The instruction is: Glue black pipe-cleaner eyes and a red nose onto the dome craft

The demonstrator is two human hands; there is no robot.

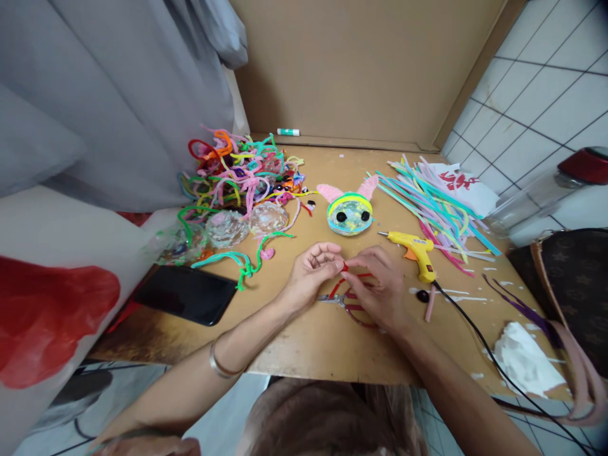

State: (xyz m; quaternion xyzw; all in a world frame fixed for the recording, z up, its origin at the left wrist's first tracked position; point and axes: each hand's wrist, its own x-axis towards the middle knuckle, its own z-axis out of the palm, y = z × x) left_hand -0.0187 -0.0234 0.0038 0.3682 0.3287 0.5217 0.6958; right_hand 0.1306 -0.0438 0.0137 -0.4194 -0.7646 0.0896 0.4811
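My left hand (313,273) and my right hand (382,285) meet above the table, fingertips closed on a short red pipe cleaner (344,267) between them. Most of the red piece is hidden by the fingers. Under my right hand lie scissors (339,300) with red handles, partly covered. Another red strip (336,289) shows beside the blades. Beyond my hands sits a round animal head (350,218) with pink ears, black eyes and a yellow and green band. To the right of my right hand rests a yellow glue gun (418,252), nozzle pointing left.
Tangled pipe cleaners (247,174) and clear, streaked domes (227,228) crowd the left. A black phone (187,294) lies in front of them. Straight pipe cleaners (437,199) spread at the back right. The glue gun's cord (479,342) runs toward a crumpled tissue (527,361) and brown bag (565,285).
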